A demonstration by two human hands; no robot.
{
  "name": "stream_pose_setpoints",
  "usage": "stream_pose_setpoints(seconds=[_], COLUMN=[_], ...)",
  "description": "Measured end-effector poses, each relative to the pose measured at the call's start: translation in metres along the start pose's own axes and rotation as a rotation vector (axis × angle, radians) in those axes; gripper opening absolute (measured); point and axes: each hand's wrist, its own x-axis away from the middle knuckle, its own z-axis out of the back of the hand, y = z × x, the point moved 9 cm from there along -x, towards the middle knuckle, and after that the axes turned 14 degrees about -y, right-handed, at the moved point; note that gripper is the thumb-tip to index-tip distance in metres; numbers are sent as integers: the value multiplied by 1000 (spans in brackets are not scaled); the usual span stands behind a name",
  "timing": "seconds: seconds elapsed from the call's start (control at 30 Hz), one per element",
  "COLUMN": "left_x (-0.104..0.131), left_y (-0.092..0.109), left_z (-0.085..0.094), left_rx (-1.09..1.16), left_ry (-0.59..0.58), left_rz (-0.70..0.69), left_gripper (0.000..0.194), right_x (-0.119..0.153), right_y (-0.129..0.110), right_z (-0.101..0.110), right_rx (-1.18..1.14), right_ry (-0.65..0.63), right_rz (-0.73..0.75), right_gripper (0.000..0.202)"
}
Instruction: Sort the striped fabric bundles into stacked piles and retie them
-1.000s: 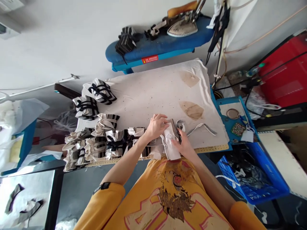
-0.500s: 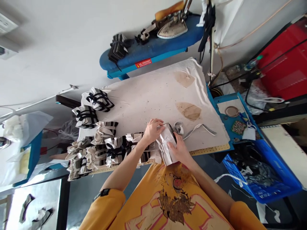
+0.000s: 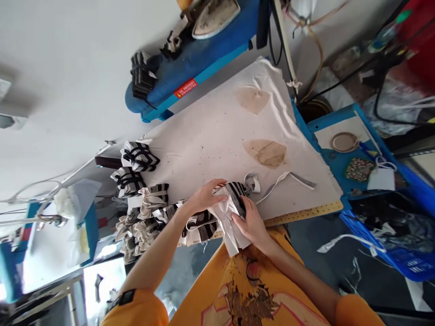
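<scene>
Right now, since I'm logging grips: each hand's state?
Left hand: at the far-left corner of the fabric bundle; grip cannot be told.
Right hand: holding the fabric bundle by its right side.

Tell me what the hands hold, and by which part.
A stack of striped cloth: left hand at its far-left corner, right hand on its right side.

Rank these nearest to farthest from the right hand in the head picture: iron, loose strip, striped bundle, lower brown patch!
1. Striped bundle, against the right hand
2. Loose strip, on the cloth
3. Lower brown patch, farther up
4. Iron, at the top edge
</scene>
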Motion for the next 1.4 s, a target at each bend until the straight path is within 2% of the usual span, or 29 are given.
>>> stream_pose_setpoints(seconds=[0.07,0.17,0.27,0.37,0.53,0.77,0.97,1.4], left_x=[-5,-16,-26,-32,-35,-27,-28,-42], left_y=[0,2,1,-1,2,-2,-4,-8], left_z=[1,3,1,-2,-2,-7,-13,-15], left_rx=[-39,-84,-98,-127,-183,-119,-88,-10], left_ry=[-161,-329,-457,-535,-515,-463,-443,-478], left_rz=[96,158,186,191,102,147,106,59], left_gripper=[73,78,85,92,90,97,102,105], right_x=[2,7,11,15,19,20,22,21], right_y=[2,2,-1,-4,-4,2,5,4], right_z=[-1,-2,-4,-6,-7,-8,-7,-5], right_rx=[-8,0,35,64,61,43,46,111], right_ry=[35,73,72,60,12,-54,-77,-129], right_rz=[16,41,62,84,99,76,64,55], right_gripper=[68,66,66,68,75,84,86,89])
